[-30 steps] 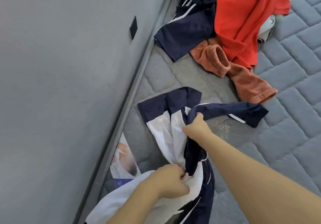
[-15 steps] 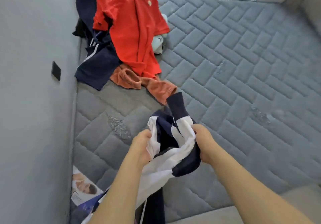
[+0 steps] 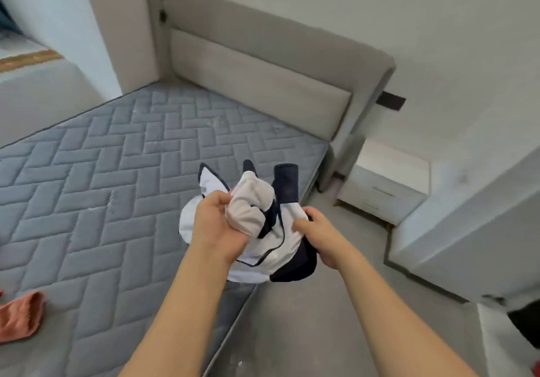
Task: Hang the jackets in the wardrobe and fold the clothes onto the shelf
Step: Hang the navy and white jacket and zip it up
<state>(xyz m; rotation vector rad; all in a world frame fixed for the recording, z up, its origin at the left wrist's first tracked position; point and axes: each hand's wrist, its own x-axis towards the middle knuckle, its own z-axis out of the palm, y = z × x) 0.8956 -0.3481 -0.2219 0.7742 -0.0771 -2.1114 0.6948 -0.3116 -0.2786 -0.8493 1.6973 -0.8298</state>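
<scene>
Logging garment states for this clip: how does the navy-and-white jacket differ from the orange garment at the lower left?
The navy-and-white jacket is bunched up and held off the mattress by the left hand and right hand; the orange garment lies on the mattress, untouched. The jacket is two-toned, the orange garment a single colour. The jacket shows whole; the orange garment is cut off by the frame edge. Neither is folded.

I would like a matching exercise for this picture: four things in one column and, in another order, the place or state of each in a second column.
Things:
1. navy and white jacket
2. orange garment
3. white nightstand
4. mattress

Places or states:
A. on the floor beside the headboard
B. bunched up, gripped by the left hand and the right hand
C. grey and quilted, on the bed
D. lying on the mattress at the left edge of the view

Pairs: 1-B, 2-D, 3-A, 4-C
</scene>
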